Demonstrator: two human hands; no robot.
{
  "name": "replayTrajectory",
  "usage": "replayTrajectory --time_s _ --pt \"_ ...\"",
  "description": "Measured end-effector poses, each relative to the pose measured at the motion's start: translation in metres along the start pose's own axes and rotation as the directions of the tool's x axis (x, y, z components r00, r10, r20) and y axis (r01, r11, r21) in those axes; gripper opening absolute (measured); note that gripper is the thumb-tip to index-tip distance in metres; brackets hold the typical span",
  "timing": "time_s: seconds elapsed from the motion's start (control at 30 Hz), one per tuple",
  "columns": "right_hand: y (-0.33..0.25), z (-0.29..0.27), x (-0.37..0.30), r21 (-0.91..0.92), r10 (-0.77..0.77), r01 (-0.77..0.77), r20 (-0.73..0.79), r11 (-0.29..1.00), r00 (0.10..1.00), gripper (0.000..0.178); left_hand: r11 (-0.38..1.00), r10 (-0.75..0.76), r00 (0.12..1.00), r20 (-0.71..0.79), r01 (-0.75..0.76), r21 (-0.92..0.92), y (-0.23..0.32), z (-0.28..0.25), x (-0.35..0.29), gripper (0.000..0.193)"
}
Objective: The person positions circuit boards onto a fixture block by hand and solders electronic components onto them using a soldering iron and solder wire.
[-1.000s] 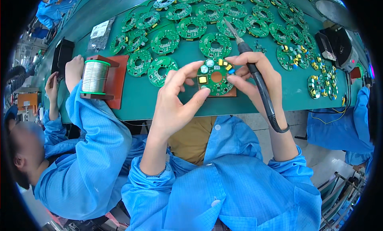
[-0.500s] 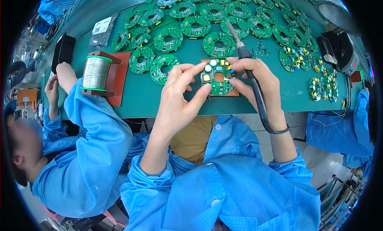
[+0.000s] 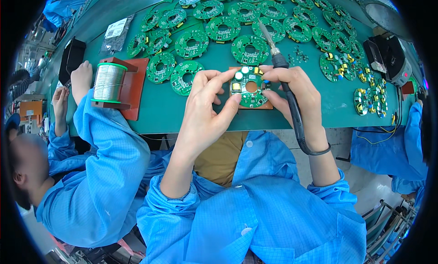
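Note:
A round green circuit board (image 3: 250,100) with a centre hole carries white, yellow and blue parts on its face. It sits over a small brown block (image 3: 265,107) near the table's front edge. My left hand (image 3: 206,102) grips the board's left side between thumb and fingers. Thumb and fingertips of my right hand (image 3: 302,91) close on its right edge. A soldering iron (image 3: 294,110) also lies in that right hand, across the fingers, its metal tip pointing up and away from the board. The undersides of the fingers are hidden.
Many green ring boards (image 3: 250,50) cover the table's far side. To the left stand a solder wire spool (image 3: 109,84) on a red-brown stand and a plastic bag (image 3: 115,36). Boards with yellow parts (image 3: 360,102) and a black soldering station (image 3: 394,59) are at right. A co-worker's sleeve (image 3: 102,150) is close on my left.
The board and both my hands hold nearly the same place, with the board slightly shifted between my fingers. The co-worker's nearer hand at the left has raised its fingers.

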State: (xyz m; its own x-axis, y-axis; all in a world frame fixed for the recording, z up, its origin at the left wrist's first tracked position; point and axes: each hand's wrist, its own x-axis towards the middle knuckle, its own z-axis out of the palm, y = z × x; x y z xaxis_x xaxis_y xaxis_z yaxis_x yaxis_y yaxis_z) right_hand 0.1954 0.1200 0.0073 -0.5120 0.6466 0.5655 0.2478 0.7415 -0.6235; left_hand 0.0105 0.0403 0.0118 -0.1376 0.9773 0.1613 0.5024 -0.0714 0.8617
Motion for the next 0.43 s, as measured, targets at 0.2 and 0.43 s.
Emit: replayTrajectory --time_s 0.2,0.43 --pt "-0.003 -0.003 0.004 -0.051 -0.027 0.028 0.03 0.998 0.999 0.034 0.998 0.05 0.998 -0.047 -0.048 0.044 0.0 0.003 0.001 0.039" --pt "-0.008 -0.014 0.012 -0.17 -0.031 0.061 0.174 0.984 0.984 0.03 0.999 0.03 0.999 -0.032 -0.031 -0.008 -0.001 0.005 0.005 0.039"
